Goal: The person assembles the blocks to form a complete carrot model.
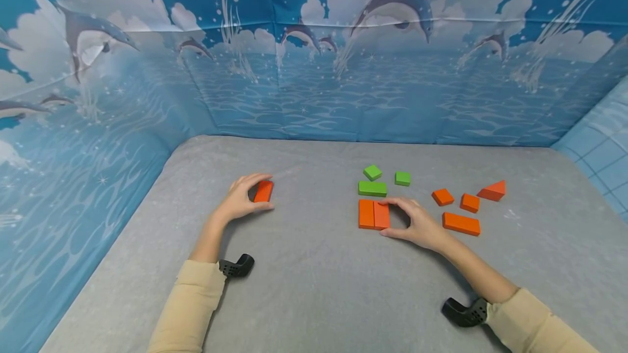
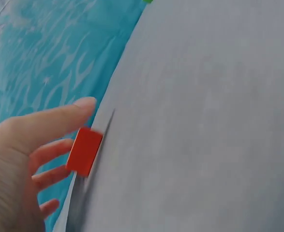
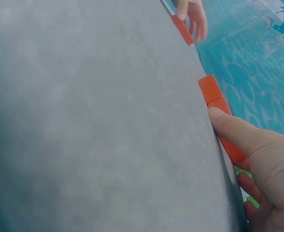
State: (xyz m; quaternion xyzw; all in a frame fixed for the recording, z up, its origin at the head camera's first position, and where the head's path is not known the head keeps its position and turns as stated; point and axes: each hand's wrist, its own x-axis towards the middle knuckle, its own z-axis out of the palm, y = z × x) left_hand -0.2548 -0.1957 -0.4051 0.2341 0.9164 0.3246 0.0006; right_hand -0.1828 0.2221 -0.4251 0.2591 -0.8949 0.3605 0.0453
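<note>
My left hand [image 1: 241, 199] is bent around a red-orange rectangular block [image 1: 263, 191], its thumb and index finger at opposite ends. In the left wrist view, the thumb [image 2: 59, 121] lies just past the block [image 2: 85, 151], with other fingers partly behind it. Farther right, my right hand [image 1: 417, 225] pinches another red-orange block [image 1: 381, 215] between thumb and index finger. That block sits side by side with an orange block [image 1: 366, 214], their long sides touching. The right wrist view shows the right thumb [image 3: 229, 125] against the near edge of its block.
Behind the paired blocks lie a long green block [image 1: 372, 188] and two small green blocks [image 1: 373, 172]. To the right are two small orange blocks [image 1: 443, 196], a long orange block [image 1: 461, 223] and a triangular block [image 1: 493, 190]. A dolphin-print curtain [image 1: 314, 91] borders the grey table [image 1: 314, 287].
</note>
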